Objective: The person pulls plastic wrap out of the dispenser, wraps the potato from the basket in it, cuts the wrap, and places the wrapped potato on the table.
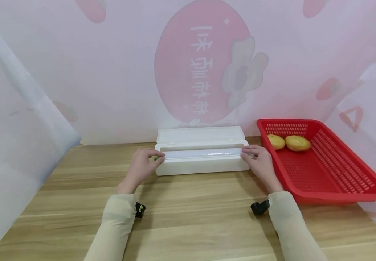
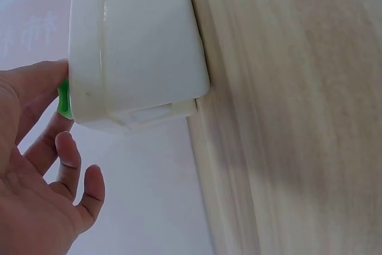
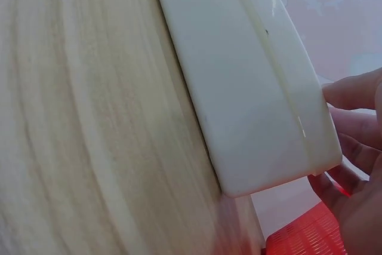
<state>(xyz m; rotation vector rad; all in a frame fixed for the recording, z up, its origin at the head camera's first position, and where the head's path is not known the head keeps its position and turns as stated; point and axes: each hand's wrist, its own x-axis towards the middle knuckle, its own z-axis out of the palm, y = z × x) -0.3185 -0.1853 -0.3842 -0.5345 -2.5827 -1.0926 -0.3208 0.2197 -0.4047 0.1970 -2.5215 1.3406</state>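
A long white cling film dispenser box (image 1: 204, 167) stands at the table's back with its lid (image 1: 201, 135) raised. A shiny pale roll of cling film (image 1: 201, 153) lies lengthwise in the box's opening. My left hand (image 1: 141, 165) pinches the roll's left end between thumb and fingers, by a green end piece (image 2: 64, 100). At the opposite end, my right hand (image 1: 260, 161) pinches the roll with thumb and forefinger. The box wall hides both fingertips partly in the wrist views. The other fingers of the left hand are loosely bent beside the box.
A red plastic basket (image 1: 322, 197) stands on the right, close beside my right hand. Inside it are two yellow potato-like pieces (image 1: 297, 143). The wood-grain table (image 1: 201, 224) extends toward me, and a pink-patterned cloth (image 1: 119, 79) hangs behind the box.
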